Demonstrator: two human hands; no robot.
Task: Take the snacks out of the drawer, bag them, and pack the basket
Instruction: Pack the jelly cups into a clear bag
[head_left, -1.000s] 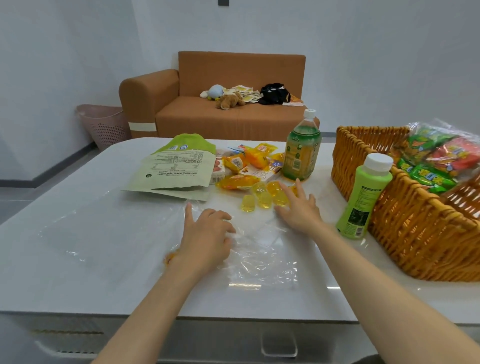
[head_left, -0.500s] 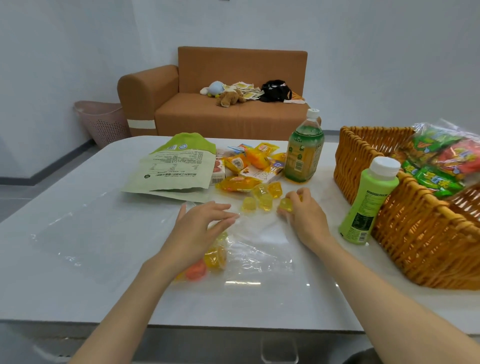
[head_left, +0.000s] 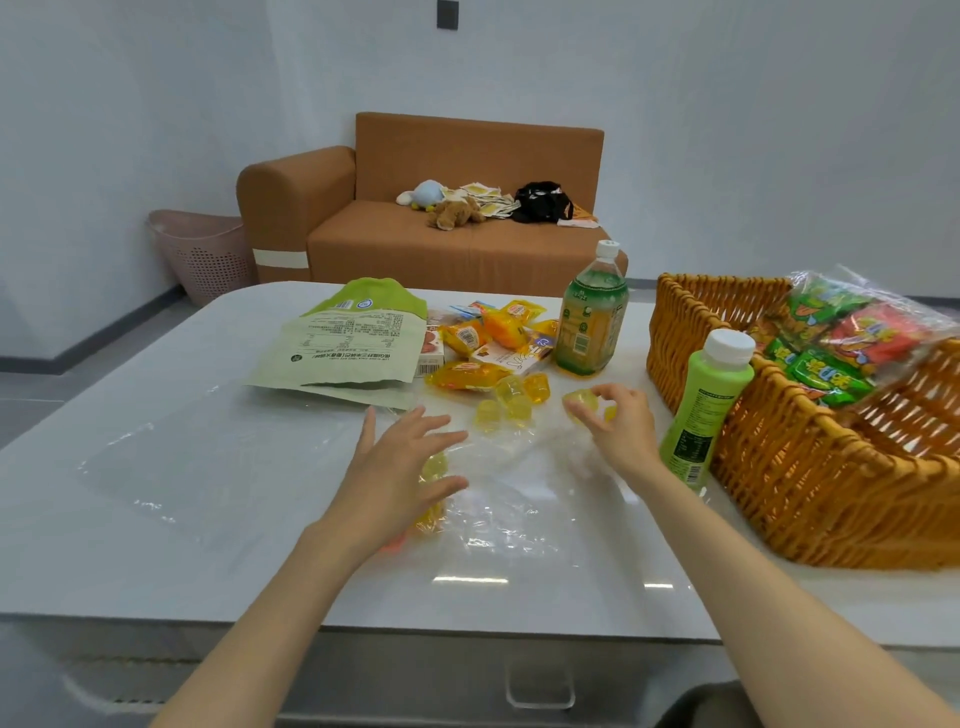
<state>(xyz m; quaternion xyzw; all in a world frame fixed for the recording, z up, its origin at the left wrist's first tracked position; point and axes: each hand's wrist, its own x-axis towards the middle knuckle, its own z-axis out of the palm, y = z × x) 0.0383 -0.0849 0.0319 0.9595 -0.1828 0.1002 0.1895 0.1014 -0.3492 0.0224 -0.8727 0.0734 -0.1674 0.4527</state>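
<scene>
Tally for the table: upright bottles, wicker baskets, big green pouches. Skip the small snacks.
Bottles: 2, the tea bottle and the lime bottle
Wicker basket: 1
Green pouch: 1
Total: 4

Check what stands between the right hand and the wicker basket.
In the head view, a light-green white-capped bottle stands upright between the right hand and the wicker basket.
</scene>
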